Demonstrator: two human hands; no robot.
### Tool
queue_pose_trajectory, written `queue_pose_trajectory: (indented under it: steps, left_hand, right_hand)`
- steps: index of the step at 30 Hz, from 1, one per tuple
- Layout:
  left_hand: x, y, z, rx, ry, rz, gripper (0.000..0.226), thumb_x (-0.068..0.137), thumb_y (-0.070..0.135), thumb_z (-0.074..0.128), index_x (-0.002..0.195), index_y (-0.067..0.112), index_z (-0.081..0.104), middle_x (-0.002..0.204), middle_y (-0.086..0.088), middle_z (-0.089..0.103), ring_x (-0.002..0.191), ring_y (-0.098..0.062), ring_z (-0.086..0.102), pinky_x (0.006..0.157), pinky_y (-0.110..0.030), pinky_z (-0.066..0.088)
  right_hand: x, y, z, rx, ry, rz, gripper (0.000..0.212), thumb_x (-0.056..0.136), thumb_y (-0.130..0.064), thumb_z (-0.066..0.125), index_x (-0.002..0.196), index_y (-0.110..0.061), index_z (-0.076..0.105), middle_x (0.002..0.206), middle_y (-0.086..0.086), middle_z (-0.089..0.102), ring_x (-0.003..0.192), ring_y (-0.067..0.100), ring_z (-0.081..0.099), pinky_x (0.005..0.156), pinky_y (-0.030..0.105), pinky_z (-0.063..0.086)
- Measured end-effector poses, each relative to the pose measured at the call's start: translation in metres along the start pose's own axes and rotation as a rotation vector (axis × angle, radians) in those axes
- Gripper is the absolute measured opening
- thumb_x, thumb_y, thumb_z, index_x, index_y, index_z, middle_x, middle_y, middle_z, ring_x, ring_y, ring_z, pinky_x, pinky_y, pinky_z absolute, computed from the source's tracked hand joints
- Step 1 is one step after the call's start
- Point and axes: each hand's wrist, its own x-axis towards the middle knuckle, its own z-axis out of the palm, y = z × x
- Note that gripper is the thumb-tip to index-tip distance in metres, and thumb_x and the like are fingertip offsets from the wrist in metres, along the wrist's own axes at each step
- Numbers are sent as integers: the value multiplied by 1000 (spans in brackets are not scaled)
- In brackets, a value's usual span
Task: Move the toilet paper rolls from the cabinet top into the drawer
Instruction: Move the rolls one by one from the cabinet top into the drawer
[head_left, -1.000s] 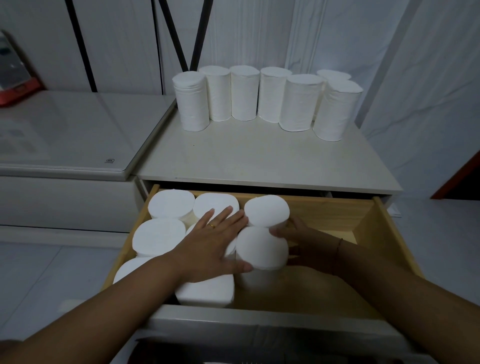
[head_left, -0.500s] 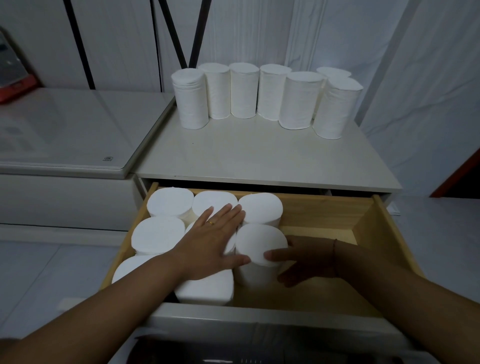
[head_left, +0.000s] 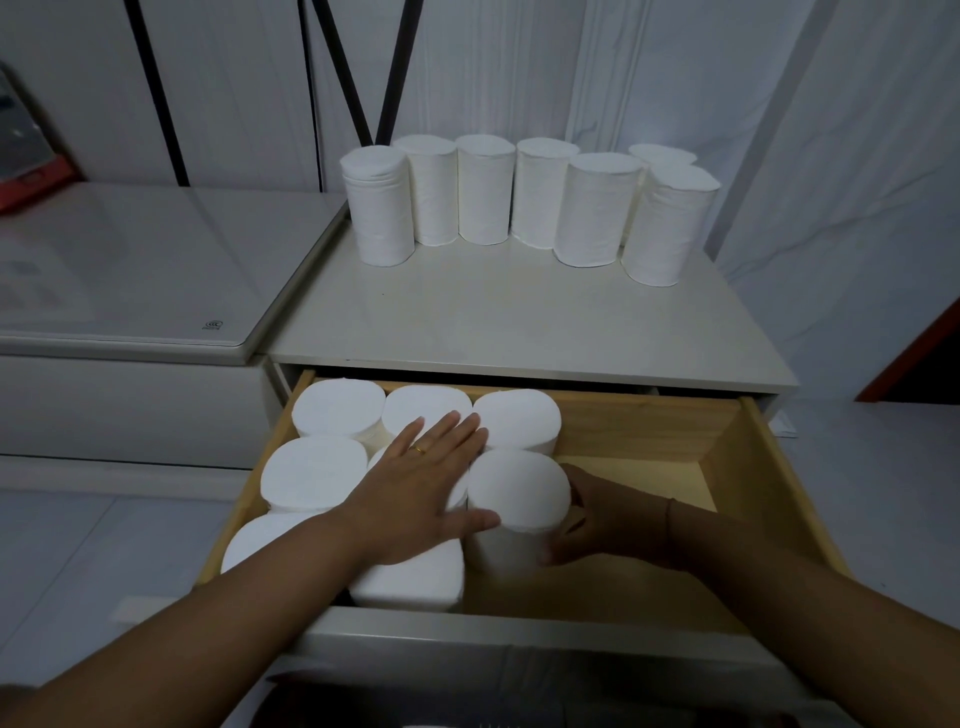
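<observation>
I look down at an open wooden drawer (head_left: 727, 467). Its walls are smooth, pale yellow wood, and its front edge is white. Soft white toilet paper rolls stand upright in the left part of the drawer, packed close together. Their tops are round, flat and a little fuzzy.

My left hand (head_left: 426, 488) lies flat on top of the packed rolls. Its fingers (head_left: 447, 426) are spread out straight and grip nothing. A thin gold ring (head_left: 418, 450) sits on one finger. The thumb touches the near side of one roll (head_left: 517, 499), the one at the right edge of the group.

My right hand (head_left: 602, 519) is on the right side of that same roll. Its fingers curl around the roll's soft side and press against it. The roll stands on the drawer floor, touching the rolls next to it. The right part of the drawer floor is bare wood.

Above the drawer is the cabinet top (head_left: 519, 322), a smooth, flat, cream worktop. Seven more rolls (head_left: 530, 202) stand upright along its back edge in a bent row, side by side. They are tall round tubes with papery, slightly wrinkled sides. One roll stands behind the two at the right end, mostly hidden.

To the left is a lower white unit with a shiny glass top (head_left: 130, 270).
</observation>
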Motion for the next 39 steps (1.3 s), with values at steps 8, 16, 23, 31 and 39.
queue_pose_trajectory:
  steps: [8,16,23,31,39]
  left_hand:
    - [0,2,1,17,-4,-2,86,85,74,22,152,26,-3,159,9,-13,143,-6,-21,118,-33,-14]
    - [1,0,0,-39,6,-24,87,82,76,16,152,27,-3,159,12,-12,142,-2,-21,117,-30,-14]
    - [17,0,-12,-162,134,-39,88,79,77,17,151,31,0,153,20,-13,138,5,-24,109,-16,-22]
    - [28,-2,-19,-173,209,-28,79,85,70,21,152,30,4,155,20,-9,140,7,-20,112,-19,-18]
    - [35,-13,-22,-145,215,-29,75,90,66,27,152,30,2,158,17,-7,142,2,-18,118,-27,-11]
  right_hand:
    - [-1,4,-1,-334,259,11,65,76,-16,75,133,-20,46,132,5,55,121,26,50,104,42,44]
    - [-16,-35,-20,-524,146,7,59,76,-7,71,129,-20,46,118,0,58,102,20,59,85,29,53]
    - [-18,-82,-90,-260,847,-161,54,76,-21,76,119,-13,45,101,5,55,85,16,53,84,32,50]
    - [31,-77,-178,-91,1259,-170,95,71,-37,78,143,-11,21,147,10,26,133,24,33,112,37,30]
    - [71,-80,-240,-8,1394,-141,107,71,-40,77,147,-12,8,156,8,16,142,24,22,116,33,20]
